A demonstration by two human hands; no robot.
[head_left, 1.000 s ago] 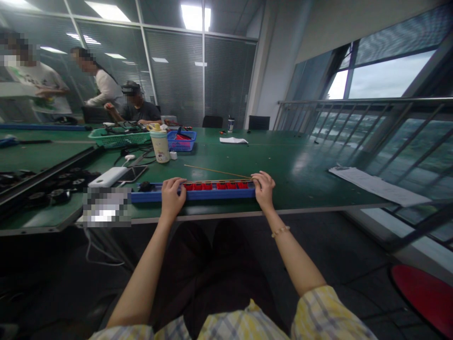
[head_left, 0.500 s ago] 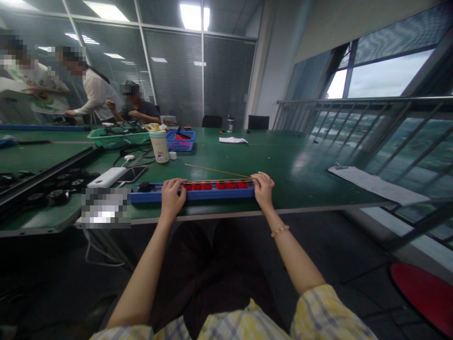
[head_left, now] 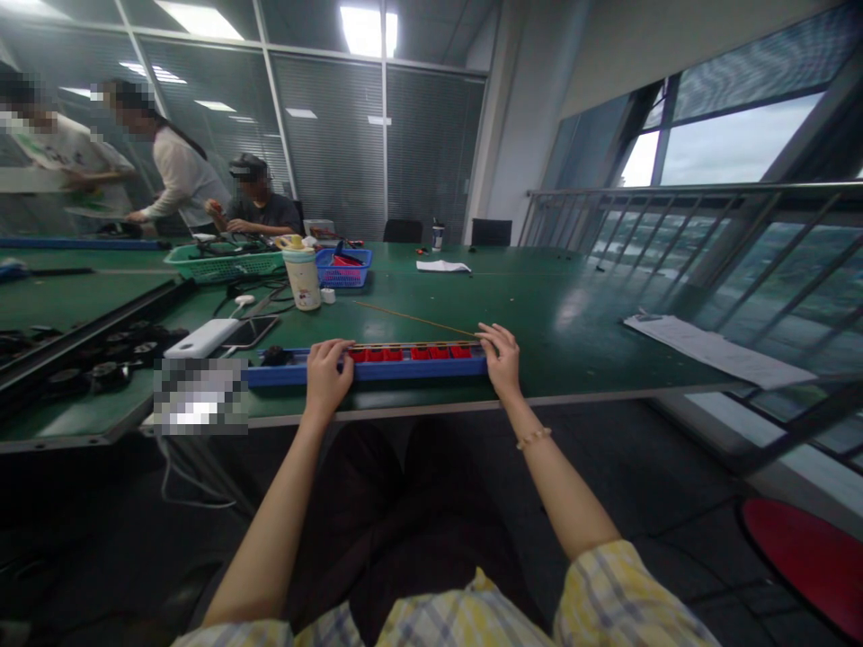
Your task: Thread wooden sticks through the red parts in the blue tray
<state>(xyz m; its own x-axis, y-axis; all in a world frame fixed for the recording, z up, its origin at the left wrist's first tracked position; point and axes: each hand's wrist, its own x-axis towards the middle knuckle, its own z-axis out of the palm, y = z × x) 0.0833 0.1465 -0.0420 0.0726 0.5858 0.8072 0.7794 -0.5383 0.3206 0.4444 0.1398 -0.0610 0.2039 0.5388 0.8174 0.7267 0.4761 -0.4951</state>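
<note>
A long blue tray (head_left: 364, 372) lies along the near edge of the green workbench, with a row of red blocks (head_left: 404, 353) set in it. A thin brass-coloured rod (head_left: 414, 318) lies on the bench just behind the tray, and a similar thin line runs along the top of the blocks. My left hand (head_left: 328, 377) curls over the tray's left part, next to the first red block. My right hand (head_left: 500, 359) sits on the tray's right end, fingers slightly spread. A bracelet circles my right wrist.
On the bench stand a water bottle (head_left: 302, 279), a blue basket (head_left: 343, 268), a green basket (head_left: 224, 263), a power bank (head_left: 202, 338) and a phone (head_left: 251, 332). Black round parts (head_left: 101, 373) lie to the left. Papers (head_left: 715, 352) lie right, before a metal railing (head_left: 674, 190). Co-workers are at the far left.
My right hand's fingers have spread a little over the tray's end. The view has shifted slightly, and the people at the far left have moved.
</note>
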